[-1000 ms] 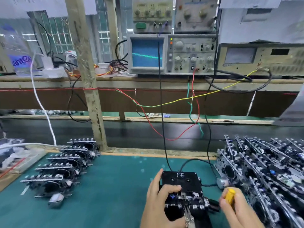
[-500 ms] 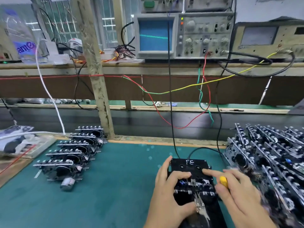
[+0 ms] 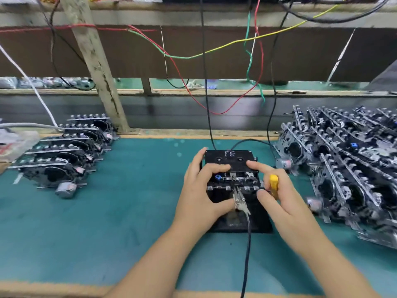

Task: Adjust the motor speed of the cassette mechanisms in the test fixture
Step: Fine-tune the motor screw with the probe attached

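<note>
**Hands on the black test block at mid-bench**

Cassette mechanisms [image 3: 64, 155] stand in a short row at the far left of the green mat [image 3: 129, 211], each leaning on the next, the nearest one showing a small silver motor [image 3: 65, 188] at its front. A white cable [image 3: 32, 87] and a slanted wooden post [image 3: 96, 61] rise behind them.

At the middle of the mat sits the black test block [image 3: 231, 160], marked "FE" on its far end, with a mechanism [image 3: 234, 181] seated in it. The left hand [image 3: 202, 196] grips the block's left side, index finger curled over the top near a small blue part [image 3: 218, 177] and thumb pressed against a metal clip [image 3: 239, 200] at the front; a dark lead [image 3: 247, 254] runs from that clip toward the viewer. Red, green, yellow and black wires [image 3: 214, 50] hang above.

The right hand [image 3: 281, 203] holds a yellow-handled screwdriver [image 3: 274, 183] between thumb and curled fingers, its tip hidden at the mechanism's right edge, while the index finger stretches across the block's top.

A large, crowded stack of mechanisms [image 3: 348, 164] fills the right side.
</note>
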The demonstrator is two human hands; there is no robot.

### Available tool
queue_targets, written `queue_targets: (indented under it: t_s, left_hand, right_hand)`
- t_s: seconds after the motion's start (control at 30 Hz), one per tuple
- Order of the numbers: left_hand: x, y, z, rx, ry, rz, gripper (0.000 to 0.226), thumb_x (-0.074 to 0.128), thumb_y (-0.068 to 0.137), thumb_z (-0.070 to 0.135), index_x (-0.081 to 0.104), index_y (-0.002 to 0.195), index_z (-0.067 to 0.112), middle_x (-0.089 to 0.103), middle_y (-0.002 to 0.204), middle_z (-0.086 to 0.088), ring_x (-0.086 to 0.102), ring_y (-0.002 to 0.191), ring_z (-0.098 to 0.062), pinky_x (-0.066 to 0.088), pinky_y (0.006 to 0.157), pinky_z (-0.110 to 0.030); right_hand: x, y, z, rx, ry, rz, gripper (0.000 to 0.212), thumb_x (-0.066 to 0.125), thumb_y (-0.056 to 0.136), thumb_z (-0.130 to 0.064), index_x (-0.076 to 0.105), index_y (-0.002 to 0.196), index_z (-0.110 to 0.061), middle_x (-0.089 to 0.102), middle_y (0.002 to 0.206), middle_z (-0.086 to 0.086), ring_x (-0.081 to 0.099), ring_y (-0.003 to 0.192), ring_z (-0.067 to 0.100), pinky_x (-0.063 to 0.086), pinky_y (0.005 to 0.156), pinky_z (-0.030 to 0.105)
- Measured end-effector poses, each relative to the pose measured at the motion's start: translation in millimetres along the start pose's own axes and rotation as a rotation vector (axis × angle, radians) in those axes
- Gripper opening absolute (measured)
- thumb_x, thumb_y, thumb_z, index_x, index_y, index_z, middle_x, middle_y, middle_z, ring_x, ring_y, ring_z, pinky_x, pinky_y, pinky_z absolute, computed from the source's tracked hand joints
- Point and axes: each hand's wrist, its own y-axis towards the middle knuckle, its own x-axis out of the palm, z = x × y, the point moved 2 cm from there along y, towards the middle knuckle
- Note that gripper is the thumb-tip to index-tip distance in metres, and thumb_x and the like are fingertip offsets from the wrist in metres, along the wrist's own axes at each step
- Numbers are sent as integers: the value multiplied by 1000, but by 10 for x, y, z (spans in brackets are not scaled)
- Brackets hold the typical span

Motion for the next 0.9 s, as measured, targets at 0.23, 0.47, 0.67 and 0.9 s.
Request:
queue_targets:
  t_s: [0.23, 0.47, 0.67, 0.9]
  left_hand:
    - [-5, 2, 10, 2, -1, 1, 73, 91, 59, 22, 54, 112, 57, 13, 159, 32, 26, 146, 2, 32, 109, -22]
    - [0, -2, -13, 5, -20, 17, 71, 95, 60, 26, 57, 113, 55, 17, 159, 30, 26, 146, 3, 28, 109, -15]
    - [4, 7, -12, 13, -2, 17, 72, 93, 60, 24, 56, 113, 56, 15, 159, 33, 23, 146, 3, 26, 108, -15]
    - [29, -28, -82, 66, 5, 38, 67, 90, 58, 36, 56, 112, 59, 8, 157, 39, 22, 148, 1, 32, 112, -31]
  right_hand:
    - [1, -11, 50, 2, -31, 1, 60, 54, 91, -5, 43, 108, -62, 57, 129, -4, 55, 103, 19, 48, 85, 42]
    - [-47, 32, 21, 3, 13, -8, 25, 44, 103, -38, 50, 110, -61, 62, 114, -8, 56, 93, 9, 39, 82, 11]
    - [-81, 11, -78, -39, -90, 78, 17, 49, 103, -40, 63, 111, -35, 60, 109, -32, 54, 110, 5, 40, 97, 25]
    - [-315, 104, -299, -191, -71, 530, 31, 52, 94, -57, 62, 98, -28, 63, 83, -5, 61, 71, 12, 45, 66, 17]
